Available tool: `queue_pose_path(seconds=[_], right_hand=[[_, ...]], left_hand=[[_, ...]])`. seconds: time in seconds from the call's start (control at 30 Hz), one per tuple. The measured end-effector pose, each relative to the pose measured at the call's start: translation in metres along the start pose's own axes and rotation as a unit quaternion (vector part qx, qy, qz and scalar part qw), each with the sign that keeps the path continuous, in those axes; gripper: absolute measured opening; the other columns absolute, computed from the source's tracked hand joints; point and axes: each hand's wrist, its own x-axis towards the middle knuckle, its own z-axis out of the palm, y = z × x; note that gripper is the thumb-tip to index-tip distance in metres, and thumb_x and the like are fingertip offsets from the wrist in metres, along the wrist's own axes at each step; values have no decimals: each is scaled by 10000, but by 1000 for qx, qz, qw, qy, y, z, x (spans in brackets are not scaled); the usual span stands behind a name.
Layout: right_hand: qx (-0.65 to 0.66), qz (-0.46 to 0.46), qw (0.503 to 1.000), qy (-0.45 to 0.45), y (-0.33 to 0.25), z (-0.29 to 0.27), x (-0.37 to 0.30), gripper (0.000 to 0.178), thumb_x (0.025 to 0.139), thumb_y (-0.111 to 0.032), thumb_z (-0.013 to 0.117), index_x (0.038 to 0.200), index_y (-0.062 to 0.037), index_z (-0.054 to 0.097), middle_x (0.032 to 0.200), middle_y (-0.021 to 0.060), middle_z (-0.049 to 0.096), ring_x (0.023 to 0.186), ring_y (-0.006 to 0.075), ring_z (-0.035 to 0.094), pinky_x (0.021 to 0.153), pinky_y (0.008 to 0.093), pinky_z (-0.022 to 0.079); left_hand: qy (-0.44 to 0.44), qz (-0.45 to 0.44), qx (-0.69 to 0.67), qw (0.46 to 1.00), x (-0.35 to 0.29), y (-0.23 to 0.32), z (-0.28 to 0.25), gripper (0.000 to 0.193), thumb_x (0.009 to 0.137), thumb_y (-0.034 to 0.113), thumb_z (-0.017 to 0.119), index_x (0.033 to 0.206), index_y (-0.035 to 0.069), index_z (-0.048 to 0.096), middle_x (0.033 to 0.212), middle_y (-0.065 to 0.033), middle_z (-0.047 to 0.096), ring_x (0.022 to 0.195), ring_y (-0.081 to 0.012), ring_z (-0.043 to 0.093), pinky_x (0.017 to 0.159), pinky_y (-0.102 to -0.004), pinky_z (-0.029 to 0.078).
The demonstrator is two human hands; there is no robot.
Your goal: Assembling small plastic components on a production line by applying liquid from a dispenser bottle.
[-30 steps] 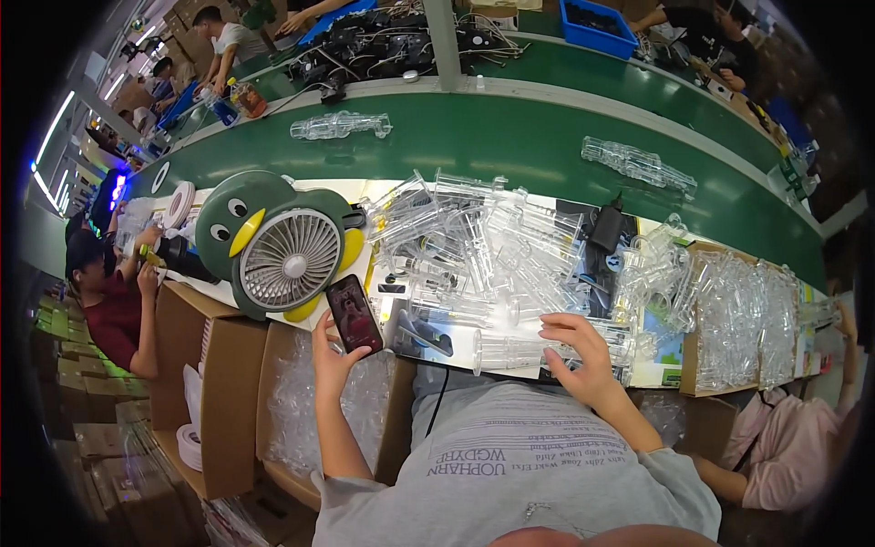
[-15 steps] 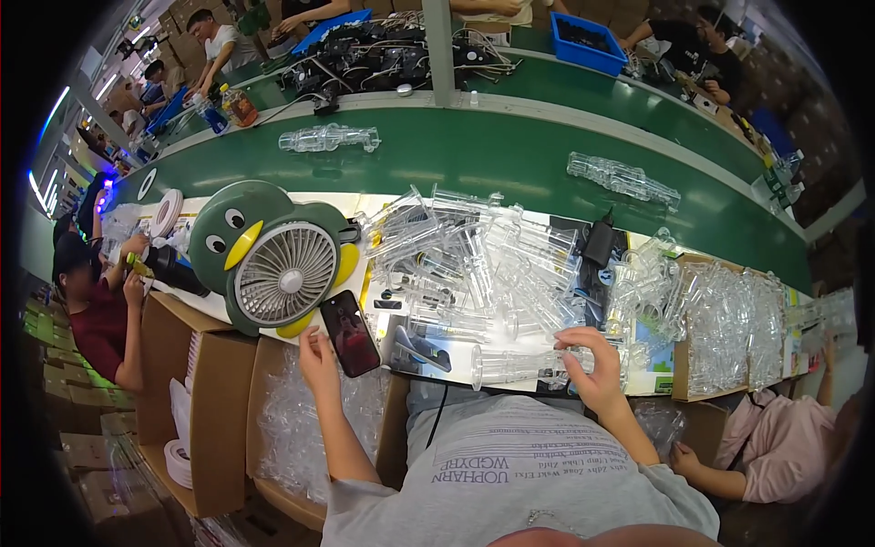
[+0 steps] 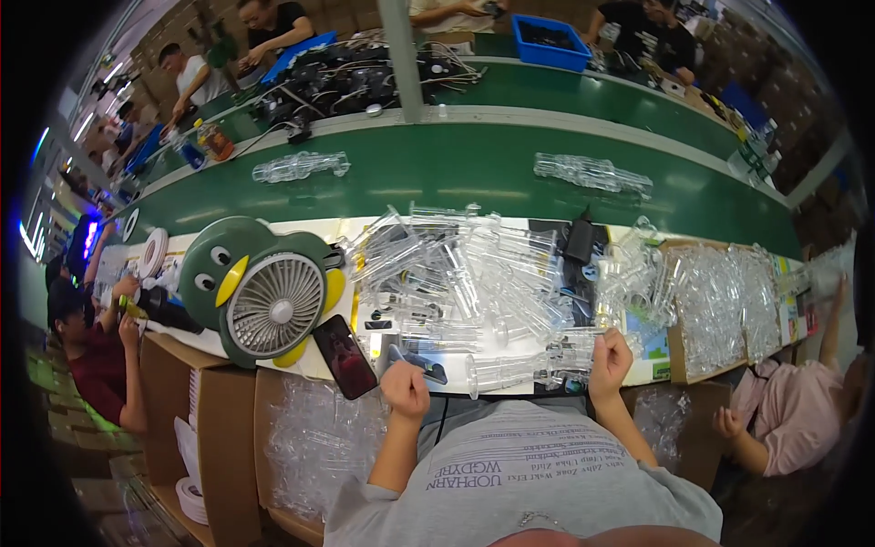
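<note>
My left hand (image 3: 406,389) is closed just right of a dark phone (image 3: 345,356); whatever its fingers may hold is hidden. At the right end of a clear plastic tube part (image 3: 506,372), my right hand (image 3: 610,365) is closed too, with its fingertips pressed together. I cannot make out what is in it. That tube part lies along the bench's near edge. Beyond it spreads a loose heap of clear plastic tube parts (image 3: 474,273). A green penguin-shaped fan (image 3: 278,310) stands left of the heap, behind the phone.
Two clear assemblies, one at left (image 3: 301,167) and one at right (image 3: 592,171), lie on the green belt (image 3: 419,173). A carton of clear parts (image 3: 720,310) is on the right. Below left stands an open box of clear parts (image 3: 324,447). Co-workers sit at both sides.
My left hand has moved right, from the phone's left side to its right, and closed. My right hand has curled shut beside the tube part. The whole view has shifted slightly.
</note>
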Motion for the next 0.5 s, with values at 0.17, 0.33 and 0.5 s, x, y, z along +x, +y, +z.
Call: queue_pose_path(seconds=[0.17, 0.33, 0.5], right_hand=[[-76, 0, 997, 34, -6, -6, -4, 415, 784, 50, 569, 547, -62, 248, 506, 23, 273, 449, 115, 238, 436, 283, 191], [-146, -78, 986, 28, -19, -20, 11, 416, 721, 79, 600, 520, -64, 265, 469, 63, 280, 392, 200, 280, 411, 324, 202], [-233, -85, 968, -42, -40, -42, 55, 314, 733, -14, 639, 537, -67, 399, 484, 64, 358, 417, 222, 364, 425, 321, 255]], left_hand=[[-22, -59, 16, 998, -15, -15, 10, 181, 798, 20, 452, 625, -3, 499, 569, -131, 488, 465, -282, 464, 436, -363, 346], [-12, -75, 12, 997, -13, -13, 13, 191, 804, 24, 438, 622, -16, 478, 555, -129, 455, 459, -269, 432, 433, -356, 318], [10, -73, 14, 997, -16, -18, 14, 307, 895, 95, 393, 602, 7, 419, 496, -50, 368, 432, -146, 357, 425, -288, 264]])
